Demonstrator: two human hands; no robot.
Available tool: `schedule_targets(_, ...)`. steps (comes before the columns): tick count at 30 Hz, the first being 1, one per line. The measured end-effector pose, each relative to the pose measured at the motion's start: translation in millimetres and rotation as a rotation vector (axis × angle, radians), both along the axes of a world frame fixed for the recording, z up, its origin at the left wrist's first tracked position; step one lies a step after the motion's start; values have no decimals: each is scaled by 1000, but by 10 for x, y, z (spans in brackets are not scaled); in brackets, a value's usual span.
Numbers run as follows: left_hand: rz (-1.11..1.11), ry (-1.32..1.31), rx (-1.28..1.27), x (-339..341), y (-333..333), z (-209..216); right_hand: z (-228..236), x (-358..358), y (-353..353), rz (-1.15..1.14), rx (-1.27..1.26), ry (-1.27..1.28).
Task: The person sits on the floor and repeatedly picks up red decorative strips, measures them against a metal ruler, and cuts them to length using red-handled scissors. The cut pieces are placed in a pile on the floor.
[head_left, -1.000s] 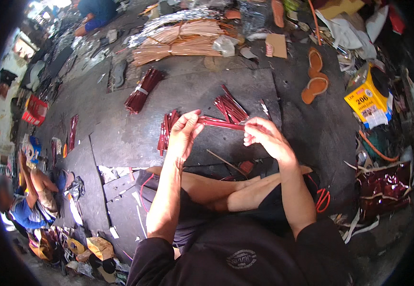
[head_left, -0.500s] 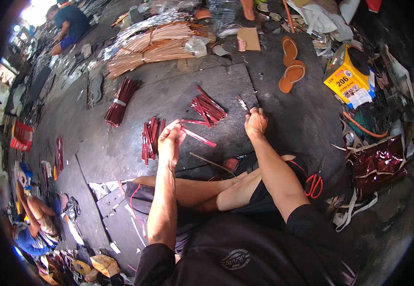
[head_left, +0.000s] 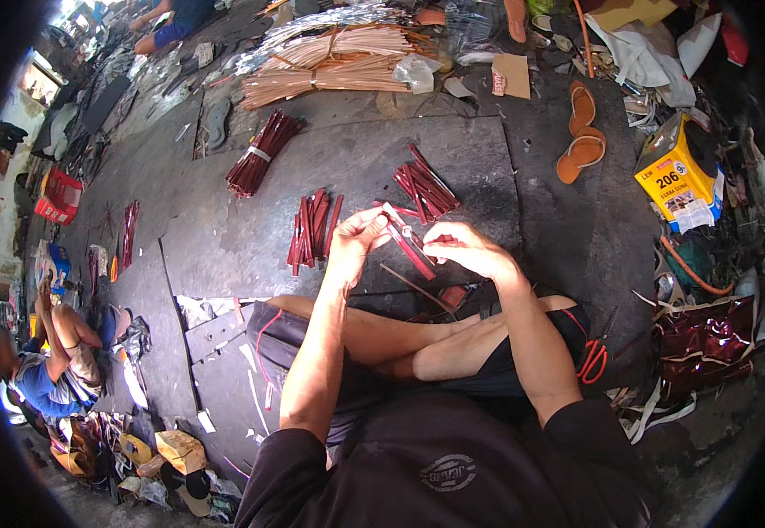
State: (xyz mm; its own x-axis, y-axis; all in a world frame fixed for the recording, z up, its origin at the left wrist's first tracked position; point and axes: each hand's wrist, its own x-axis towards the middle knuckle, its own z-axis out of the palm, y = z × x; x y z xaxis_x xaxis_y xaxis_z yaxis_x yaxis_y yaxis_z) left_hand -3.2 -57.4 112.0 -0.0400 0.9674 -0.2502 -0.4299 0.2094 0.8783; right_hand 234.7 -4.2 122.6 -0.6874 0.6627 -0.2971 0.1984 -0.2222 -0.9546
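Note:
My left hand [head_left: 358,246] pinches a shiny dark-red strip [head_left: 415,259] whose pale-edged length slants down to the right. From the right, my right hand [head_left: 472,250] closes round a slim tool [head_left: 406,226] with a whitish, smeared tip. That tip lies against or just over the strip beside my left fingertips; its exact kind is unclear. Left of my left hand rests a loose pile of red strips [head_left: 314,231]. Another pile of red strips [head_left: 426,187] lies beyond both hands. Farther left is a red bundle [head_left: 264,155] tied with a white band.
Pale strip bundles [head_left: 325,75] lie at the back. Brown sandals [head_left: 582,132] and a yellow box [head_left: 677,172] are to the right. Red-handled scissors [head_left: 592,361] lie beside my knee. A co-worker [head_left: 57,370] sits at the left on the dark floor boards [head_left: 215,255].
My right hand has moved left with the tool, from the board to the strip in my left hand. The whole view has shifted a little.

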Motion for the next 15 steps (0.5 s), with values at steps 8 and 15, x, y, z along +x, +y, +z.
schedule_targets(8,41,-9,-25,8,13,-96,-59,-2,38,121,6,-27)
schedule_targets(15,85,-78,-66,13,-3,-156,55,-24,-1,137,-47,-35)
